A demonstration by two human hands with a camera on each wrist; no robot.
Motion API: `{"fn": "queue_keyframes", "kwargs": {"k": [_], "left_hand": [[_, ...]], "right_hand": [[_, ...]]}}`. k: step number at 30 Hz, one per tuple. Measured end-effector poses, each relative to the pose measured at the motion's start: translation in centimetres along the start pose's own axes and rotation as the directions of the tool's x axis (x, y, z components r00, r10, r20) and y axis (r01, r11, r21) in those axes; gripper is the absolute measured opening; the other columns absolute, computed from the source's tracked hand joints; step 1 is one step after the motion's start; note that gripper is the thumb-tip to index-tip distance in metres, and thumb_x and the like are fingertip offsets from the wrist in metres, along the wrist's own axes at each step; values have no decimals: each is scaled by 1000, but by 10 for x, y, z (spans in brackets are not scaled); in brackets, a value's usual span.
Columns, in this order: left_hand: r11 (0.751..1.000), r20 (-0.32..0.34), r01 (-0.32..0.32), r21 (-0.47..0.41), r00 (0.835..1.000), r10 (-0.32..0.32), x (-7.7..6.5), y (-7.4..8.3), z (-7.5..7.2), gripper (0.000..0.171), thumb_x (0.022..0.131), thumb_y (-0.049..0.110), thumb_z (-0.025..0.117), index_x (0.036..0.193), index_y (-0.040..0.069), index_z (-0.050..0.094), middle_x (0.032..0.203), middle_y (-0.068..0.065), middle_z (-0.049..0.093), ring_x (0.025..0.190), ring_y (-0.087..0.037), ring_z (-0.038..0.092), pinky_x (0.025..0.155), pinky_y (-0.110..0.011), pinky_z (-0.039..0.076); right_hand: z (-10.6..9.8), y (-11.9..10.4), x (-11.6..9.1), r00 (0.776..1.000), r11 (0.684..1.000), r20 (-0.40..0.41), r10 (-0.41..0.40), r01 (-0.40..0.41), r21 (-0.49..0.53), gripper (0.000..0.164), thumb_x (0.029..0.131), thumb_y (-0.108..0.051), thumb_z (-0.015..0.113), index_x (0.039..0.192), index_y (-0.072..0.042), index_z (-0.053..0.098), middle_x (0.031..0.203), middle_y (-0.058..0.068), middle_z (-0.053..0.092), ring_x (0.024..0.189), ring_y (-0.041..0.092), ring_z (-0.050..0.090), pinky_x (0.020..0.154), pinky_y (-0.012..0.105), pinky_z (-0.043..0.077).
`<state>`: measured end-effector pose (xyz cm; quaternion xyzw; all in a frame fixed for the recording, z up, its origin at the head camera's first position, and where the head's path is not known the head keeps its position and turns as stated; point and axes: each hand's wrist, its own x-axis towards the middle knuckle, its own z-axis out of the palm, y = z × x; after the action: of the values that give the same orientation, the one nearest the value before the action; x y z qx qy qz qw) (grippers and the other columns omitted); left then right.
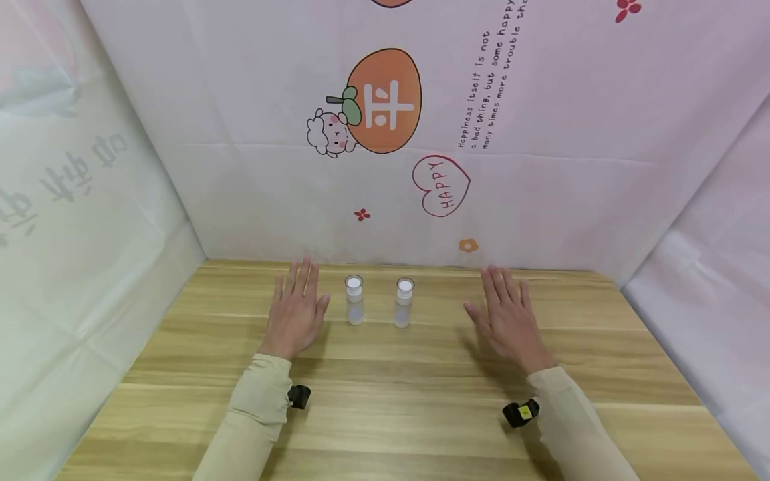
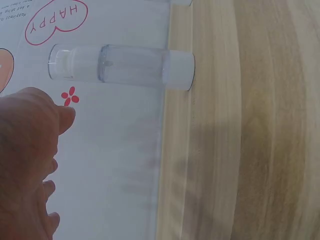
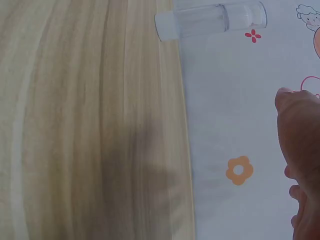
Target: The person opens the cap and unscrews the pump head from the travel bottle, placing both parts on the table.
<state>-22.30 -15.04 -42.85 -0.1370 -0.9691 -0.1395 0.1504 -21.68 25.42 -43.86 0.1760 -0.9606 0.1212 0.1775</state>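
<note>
Two small clear bottles with white tops stand upright side by side on the wooden table: a left bottle (image 1: 355, 302) and a right bottle (image 1: 403, 304). My left hand (image 1: 296, 310) is just left of the left bottle, palm down with fingers straight toward the back wall. My right hand (image 1: 507, 317) is farther off to the right of the right bottle, fingers likewise straight and the thumb spread. Neither holds anything. In the left wrist view, the nearer bottle (image 2: 132, 66) shows a white base and a transparent cap. A similar bottle (image 3: 210, 21) appears in the right wrist view.
The wooden table (image 1: 397, 401) ends at a white printed cloth (image 1: 271, 200) hanging behind it. More pale cloth (image 1: 78, 267) hangs at the left and right sides. Each sleeved wrist carries a small black camera, such as the left camera (image 1: 299, 396).
</note>
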Motion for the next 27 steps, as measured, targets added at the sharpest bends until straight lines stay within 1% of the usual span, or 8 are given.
{"fn": "queue_keyframes", "kwargs": {"k": [4,7,10,13,15,20,23,27], "left_hand": [[1000,-19,-5,-24,1000,4,-1,2,1,62,108,26,48,157,-6,26,165,-23,18,153,-39,11,122,-55,8],[999,-49,-18,-48,999,15,-2,4,3,61,106,23,54,153,-8,32,159,-27,31,148,-43,25,120,-56,20],[996,-72,-25,-89,997,18,-4,6,5,57,103,21,59,148,-8,40,150,-28,43,140,-43,39,114,-56,33],[986,-77,-12,-169,997,-1,-6,9,7,52,101,18,63,144,-7,47,144,-26,50,134,-42,46,109,-55,40],[972,-59,11,-234,998,-25,-8,10,8,51,99,16,64,143,-5,49,143,-25,51,133,-41,47,109,-55,41],[912,39,106,-396,994,-98,-10,13,15,54,98,18,66,145,-2,48,145,-21,50,135,-38,45,110,-54,39],[859,80,151,-490,988,-129,-9,16,20,59,97,21,68,147,-2,46,146,-19,50,134,-36,46,109,-53,40],[787,104,191,-587,982,-160,-4,20,28,64,94,21,73,147,-2,45,144,-18,52,130,-36,50,106,-52,43]], "right_hand": [[1,-4,-2,1000,999,-28,-8,9,32,74,108,-44,45,157,7,24,161,28,24,150,45,15,122,58,2],[1,-7,-5,998,999,-57,-15,18,51,69,107,-40,50,152,10,33,154,31,36,144,48,29,119,61,16],[-1,-13,-9,997,996,-80,-21,28,81,60,105,-34,55,145,10,44,143,31,47,134,49,41,111,64,30],[-1,-19,-13,995,992,-95,-13,25,121,50,103,-29,60,136,8,54,132,29,56,125,47,49,102,63,39],[1,-23,-15,996,989,-92,-5,19,149,45,101,-26,64,132,6,59,127,27,60,120,46,53,97,62,44],[4,-30,-19,999,979,-42,7,1,202,36,98,-21,69,125,3,65,115,19,67,110,40,60,89,56,50],[5,-34,-19,1000,976,-23,4,1,220,33,98,-20,70,122,2,67,111,16,68,105,37,62,86,54,52],[6,-39,-19,1000,970,-15,1,3,242,30,97,-19,71,120,0,68,108,13,69,102,34,63,84,53,53]]}}
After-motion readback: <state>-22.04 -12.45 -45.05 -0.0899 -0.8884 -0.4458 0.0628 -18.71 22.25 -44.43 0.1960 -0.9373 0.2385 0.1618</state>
